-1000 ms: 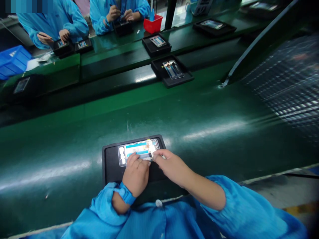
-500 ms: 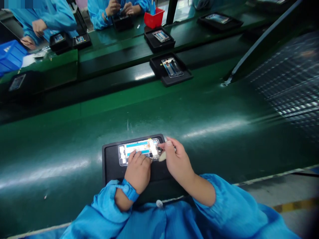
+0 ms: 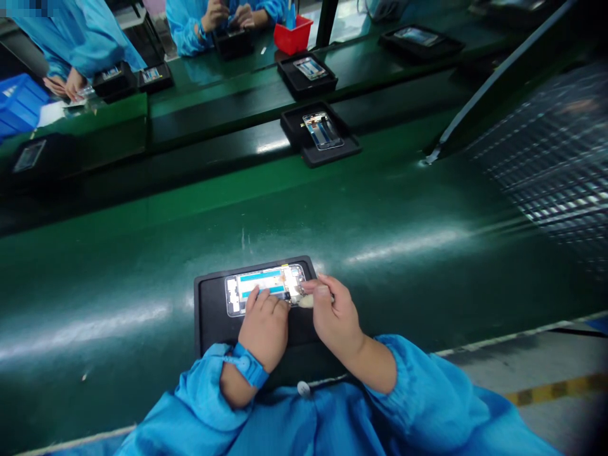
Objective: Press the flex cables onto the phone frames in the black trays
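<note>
An opened phone (image 3: 261, 283) with bright white areas and blue strips lies in a shallow black tray (image 3: 209, 329) before me. My left hand (image 3: 264, 326), with a blue band at the wrist, rests over the phone's near edge, fingertips laid on it. Over the phone's right end, my right hand (image 3: 337, 316) is closed in a pinch around a pale cream tool with a tapered tip (image 3: 308, 301). Its index finger reaches to the phone's parts. The tool's exact kind does not show, and its shaft is mostly hidden by the fingers.
Beyond the green bench (image 3: 166, 240) stands another black tray with an opened phone (image 3: 323, 131). Further trays, a red bin (image 3: 293, 35) and a blue bin (image 3: 21, 104) line the back. Two co-workers in blue sit opposite. A metal post (image 3: 498, 82) rises at right.
My right hand has shifted slightly down and left, and the pale tool's tip now lies flatter, further over the phone's right end. My left hand stays put. A co-worker's hands at far left came lower, together.
</note>
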`<act>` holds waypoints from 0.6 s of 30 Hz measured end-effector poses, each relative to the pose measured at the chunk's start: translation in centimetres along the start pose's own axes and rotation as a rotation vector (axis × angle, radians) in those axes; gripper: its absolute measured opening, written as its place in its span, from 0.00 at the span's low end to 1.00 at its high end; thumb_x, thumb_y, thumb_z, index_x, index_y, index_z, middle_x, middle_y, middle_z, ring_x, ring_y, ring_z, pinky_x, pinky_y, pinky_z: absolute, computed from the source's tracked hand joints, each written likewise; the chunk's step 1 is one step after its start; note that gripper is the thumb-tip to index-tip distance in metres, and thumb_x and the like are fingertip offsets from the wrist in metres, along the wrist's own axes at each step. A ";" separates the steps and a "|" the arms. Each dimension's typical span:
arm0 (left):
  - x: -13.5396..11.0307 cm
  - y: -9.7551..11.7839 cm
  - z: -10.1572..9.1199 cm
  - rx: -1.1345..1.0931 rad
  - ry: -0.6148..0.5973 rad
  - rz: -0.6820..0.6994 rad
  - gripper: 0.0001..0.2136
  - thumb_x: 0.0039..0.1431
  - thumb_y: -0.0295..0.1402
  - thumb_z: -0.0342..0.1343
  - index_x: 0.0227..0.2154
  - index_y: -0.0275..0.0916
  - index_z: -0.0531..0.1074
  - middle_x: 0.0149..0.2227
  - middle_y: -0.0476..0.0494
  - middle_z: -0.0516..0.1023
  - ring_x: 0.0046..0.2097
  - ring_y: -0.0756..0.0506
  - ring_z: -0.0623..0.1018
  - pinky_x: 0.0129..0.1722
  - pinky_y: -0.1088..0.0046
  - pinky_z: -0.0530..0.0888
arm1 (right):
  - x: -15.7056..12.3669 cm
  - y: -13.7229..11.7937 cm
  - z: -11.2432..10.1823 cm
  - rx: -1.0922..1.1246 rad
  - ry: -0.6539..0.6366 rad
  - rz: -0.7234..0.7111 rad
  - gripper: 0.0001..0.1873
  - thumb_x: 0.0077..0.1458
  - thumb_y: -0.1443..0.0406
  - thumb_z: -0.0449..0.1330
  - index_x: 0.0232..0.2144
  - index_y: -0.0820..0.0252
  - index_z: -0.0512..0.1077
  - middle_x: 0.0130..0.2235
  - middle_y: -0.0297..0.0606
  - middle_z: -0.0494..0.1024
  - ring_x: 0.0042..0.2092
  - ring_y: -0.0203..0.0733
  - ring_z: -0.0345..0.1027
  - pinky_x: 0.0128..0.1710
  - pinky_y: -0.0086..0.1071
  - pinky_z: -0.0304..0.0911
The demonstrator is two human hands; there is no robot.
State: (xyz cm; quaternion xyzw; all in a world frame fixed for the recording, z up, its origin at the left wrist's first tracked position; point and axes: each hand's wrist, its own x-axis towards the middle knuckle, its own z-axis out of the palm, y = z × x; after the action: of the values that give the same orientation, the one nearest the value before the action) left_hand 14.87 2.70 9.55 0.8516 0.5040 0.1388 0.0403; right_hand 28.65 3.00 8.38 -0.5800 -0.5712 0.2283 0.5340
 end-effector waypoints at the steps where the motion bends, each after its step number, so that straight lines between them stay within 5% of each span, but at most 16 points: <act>1: 0.0 0.0 0.0 0.003 0.001 -0.002 0.07 0.52 0.23 0.49 0.31 0.37 0.71 0.31 0.45 0.74 0.43 0.42 0.71 0.52 0.58 0.61 | 0.0 0.0 0.0 -0.006 0.000 -0.005 0.11 0.56 0.65 0.49 0.43 0.56 0.61 0.32 0.37 0.76 0.35 0.39 0.71 0.35 0.37 0.67; 18: 0.1 0.1 -0.1 -0.026 -0.005 -0.016 0.07 0.52 0.22 0.49 0.31 0.36 0.71 0.31 0.44 0.74 0.43 0.42 0.71 0.51 0.56 0.62 | 0.5 -0.9 -0.3 -0.092 -0.075 -0.058 0.08 0.55 0.66 0.48 0.38 0.56 0.64 0.31 0.37 0.77 0.34 0.40 0.71 0.36 0.35 0.67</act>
State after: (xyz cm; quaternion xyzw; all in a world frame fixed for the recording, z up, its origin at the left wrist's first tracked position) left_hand 14.99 2.75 9.74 0.8473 0.5087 0.1427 0.0536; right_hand 28.63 3.12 9.46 -0.5782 -0.6171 0.2082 0.4914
